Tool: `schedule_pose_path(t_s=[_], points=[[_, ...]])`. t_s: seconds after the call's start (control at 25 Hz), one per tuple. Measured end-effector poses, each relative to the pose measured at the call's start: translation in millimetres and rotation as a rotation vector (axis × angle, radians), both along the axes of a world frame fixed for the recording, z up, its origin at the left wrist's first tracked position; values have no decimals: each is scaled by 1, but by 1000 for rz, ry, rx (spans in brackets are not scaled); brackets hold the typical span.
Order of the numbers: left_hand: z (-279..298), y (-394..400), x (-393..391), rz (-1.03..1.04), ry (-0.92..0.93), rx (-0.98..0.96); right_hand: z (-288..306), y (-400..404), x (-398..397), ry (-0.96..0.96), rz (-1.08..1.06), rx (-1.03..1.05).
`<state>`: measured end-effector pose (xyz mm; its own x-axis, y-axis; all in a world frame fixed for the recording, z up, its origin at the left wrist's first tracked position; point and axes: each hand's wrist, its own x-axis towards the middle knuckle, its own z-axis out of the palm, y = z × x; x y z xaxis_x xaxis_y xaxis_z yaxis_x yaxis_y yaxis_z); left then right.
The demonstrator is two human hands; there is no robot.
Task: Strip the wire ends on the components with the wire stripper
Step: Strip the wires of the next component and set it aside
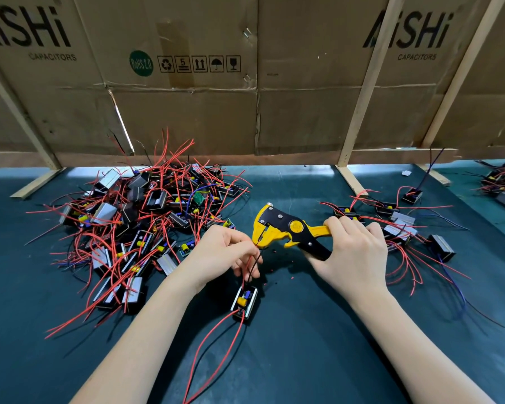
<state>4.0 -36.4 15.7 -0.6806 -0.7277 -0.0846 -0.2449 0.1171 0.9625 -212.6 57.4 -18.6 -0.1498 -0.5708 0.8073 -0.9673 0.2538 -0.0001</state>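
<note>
Both hands are working: left hand [225, 252] pinching red wire [250, 262] taut into the stripper's mouth; right hand [352, 252] gripping wire stripper [286, 230] handles.

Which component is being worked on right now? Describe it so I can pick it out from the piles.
Start at the yellow wire stripper in the right hand, mid-table on the green mat. Its jaws meet wires pinched by the left hand; follow those wires down to the component just below that hand. Unlike those in the big pile on the left and the smaller group on the right, it sits alone.
</note>
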Motion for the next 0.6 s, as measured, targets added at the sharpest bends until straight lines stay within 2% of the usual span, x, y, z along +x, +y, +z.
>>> schedule_pose_path(t_s=[0.16, 0.4, 0.6], points=[[0, 0, 0, -10, -2, -2, 0, 1, 1, -29, 19, 39], [4, 1, 2, -56, 62, -23, 4, 6, 5, -73, -27, -11], [11, 0, 8, -105, 81, -10, -2, 1, 7, -101, -42, 111]])
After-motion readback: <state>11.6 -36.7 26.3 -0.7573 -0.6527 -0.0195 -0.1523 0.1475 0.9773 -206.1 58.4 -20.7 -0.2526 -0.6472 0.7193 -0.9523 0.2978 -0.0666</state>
